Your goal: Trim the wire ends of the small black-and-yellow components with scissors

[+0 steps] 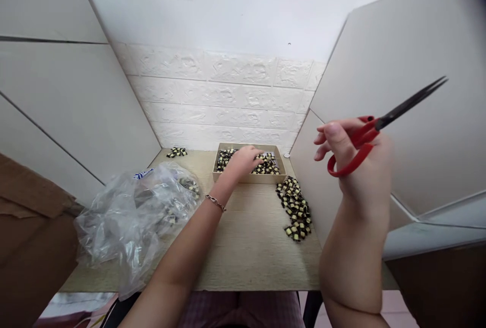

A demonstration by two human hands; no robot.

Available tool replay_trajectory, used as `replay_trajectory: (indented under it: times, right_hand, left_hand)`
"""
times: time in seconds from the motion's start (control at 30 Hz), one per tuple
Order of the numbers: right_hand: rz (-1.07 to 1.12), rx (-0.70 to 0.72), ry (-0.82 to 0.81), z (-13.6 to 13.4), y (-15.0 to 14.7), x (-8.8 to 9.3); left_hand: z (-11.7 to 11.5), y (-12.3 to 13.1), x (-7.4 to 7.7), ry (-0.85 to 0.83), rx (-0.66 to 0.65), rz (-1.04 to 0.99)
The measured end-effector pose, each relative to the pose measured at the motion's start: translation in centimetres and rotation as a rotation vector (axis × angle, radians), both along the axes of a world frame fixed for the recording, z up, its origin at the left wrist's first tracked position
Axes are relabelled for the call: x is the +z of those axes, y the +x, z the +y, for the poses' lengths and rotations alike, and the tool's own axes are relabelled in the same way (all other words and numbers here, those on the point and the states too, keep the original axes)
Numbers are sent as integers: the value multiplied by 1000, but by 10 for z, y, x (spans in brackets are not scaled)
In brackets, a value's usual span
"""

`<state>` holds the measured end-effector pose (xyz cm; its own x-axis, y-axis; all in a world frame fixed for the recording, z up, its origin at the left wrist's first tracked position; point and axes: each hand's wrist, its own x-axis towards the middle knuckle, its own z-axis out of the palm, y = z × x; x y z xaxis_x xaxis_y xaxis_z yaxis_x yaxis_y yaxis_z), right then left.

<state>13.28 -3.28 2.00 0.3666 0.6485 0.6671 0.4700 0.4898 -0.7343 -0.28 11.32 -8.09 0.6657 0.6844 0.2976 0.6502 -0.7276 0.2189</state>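
My right hand (357,161) is raised at the right and closed around red-handled scissors (370,130). Their dark, narrow blades point up and to the right, almost together. At the back of the table my left hand (246,160) reaches over a shallow cardboard box (250,178), its fingers a little apart at the contents. Many small black-and-yellow pieces (269,166) lie in that box; they look like little wound components, but their exact kind is unclear. Nothing shows between the left fingers, whose tips are partly hidden.
A loose pile of the same pieces (294,206) lies right of the box, with a smaller cluster (176,152) at the back left. A crumpled clear plastic bag (125,221) holding more pieces covers the table's left side. White panels (56,95) stand at both sides.
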Motion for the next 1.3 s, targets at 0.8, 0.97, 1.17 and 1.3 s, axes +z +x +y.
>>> replay_trajectory:
  times: [0.8, 0.97, 1.17, 1.3]
  right_hand:
    - [-127, 57, -81, -2, -1, 0]
    - [-138, 96, -119, -1, 1, -1]
    - [-203, 85, -155, -3, 0, 2]
    - [-262, 87, -184, -3, -3, 4]
  left_hand:
    - [-40, 51, -49, -53, -260, 324]
    - [-44, 51, -46, -65, -279, 318]
    - [-38, 51, -47, -111, -253, 316]
    - [-34, 52, -53, -179, -243, 337]
